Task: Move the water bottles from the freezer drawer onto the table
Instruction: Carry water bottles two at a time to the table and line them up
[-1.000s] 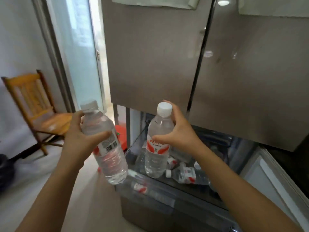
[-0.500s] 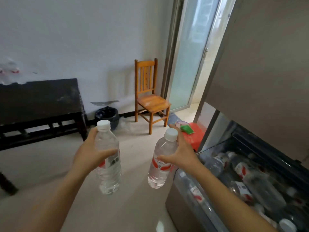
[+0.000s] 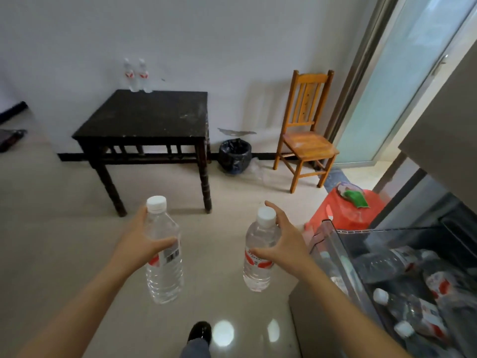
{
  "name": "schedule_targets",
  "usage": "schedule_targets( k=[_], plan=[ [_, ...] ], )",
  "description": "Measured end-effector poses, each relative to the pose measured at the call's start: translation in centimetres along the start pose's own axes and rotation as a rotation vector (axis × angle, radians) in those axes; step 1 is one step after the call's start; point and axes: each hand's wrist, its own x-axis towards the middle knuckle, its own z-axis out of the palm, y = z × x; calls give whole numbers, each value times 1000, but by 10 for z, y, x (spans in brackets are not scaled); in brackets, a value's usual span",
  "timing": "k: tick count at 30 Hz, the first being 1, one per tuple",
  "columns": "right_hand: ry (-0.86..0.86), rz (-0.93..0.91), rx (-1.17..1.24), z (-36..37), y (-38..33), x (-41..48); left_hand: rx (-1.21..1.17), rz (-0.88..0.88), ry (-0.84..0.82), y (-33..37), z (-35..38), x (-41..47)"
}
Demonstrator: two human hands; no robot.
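Note:
My left hand (image 3: 140,240) grips a clear water bottle (image 3: 164,270) with a white cap and a red label, held upright over the floor. My right hand (image 3: 286,241) grips a second water bottle (image 3: 259,262) of the same kind, also upright. The open freezer drawer (image 3: 333,244) is at the lower right and holds several more bottles lying down. Ahead stands the dark wooden table (image 3: 147,117). Two bottles (image 3: 136,74) stand upright at its far edge against the wall.
A wooden chair (image 3: 307,130) stands by the wall to the right of the table, with a black bin (image 3: 235,156) between them. A red plastic stool (image 3: 346,210) sits next to the drawer. My shoe (image 3: 200,332) shows on the pale tiled floor.
My view has swung left, away from the freezer and toward the table. Both hands still hold their bottles, which have come clear of the drawer and now hang over the floor.

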Motion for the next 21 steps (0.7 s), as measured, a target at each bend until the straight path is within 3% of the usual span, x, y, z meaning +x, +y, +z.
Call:
schedule_targets(
  k=[4, 12, 21],
  plan=[
    [-112, -76, 33, 31, -21, 13, -46, -97, 122, -13, -37, -22],
    [-218, -232, 39, 102, -79, 36, -38, -84, 388, -55, -129, -51],
    [-333, -286, -13, 205, -154, 47, -46, -89, 532, -145, -252, -74]
  ],
)
